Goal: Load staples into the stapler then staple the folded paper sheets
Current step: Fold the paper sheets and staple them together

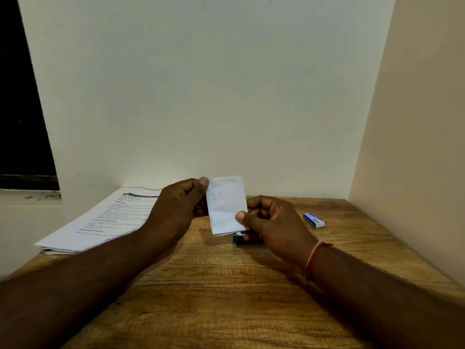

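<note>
Over the table's middle: we've got the folded paper [226, 205] held up off the wood, upright and tilted a touch, between both hands.
Left hand [176, 205]: thumb and fingers pinch the paper's upper left corner, firmly curled.
Right hand [274, 222]: thumb pressed on the lower right edge, fingers curled behind, so it grips the paper too.
Teal object [237, 238]: peeking out just below the paper, by the right hand's fingers. We take it for the stapler, but it's mostly hidden, and we can't tell whether it's held or lying on the table [226, 298].
Staple box [314, 219]: small, blue and white, flat cardboard, lying near the right edge, well apart from the hands.
Progress: folding looks done. We see no staple in the paper, so we judge the stapling is yet to come. Whether the staples are loaded, we can't say.
Paper: thin, white, crisp creases, a narrow rectangle with faint print showing through.
Printed sheets [100, 222]: a loose white stack at the far left corner, overhanging the left edge a little.
Table surface: matte wood grain, warm brown, straight lines across it.
Wrist: a thin red thread band [313, 258] on the right arm.
</note>
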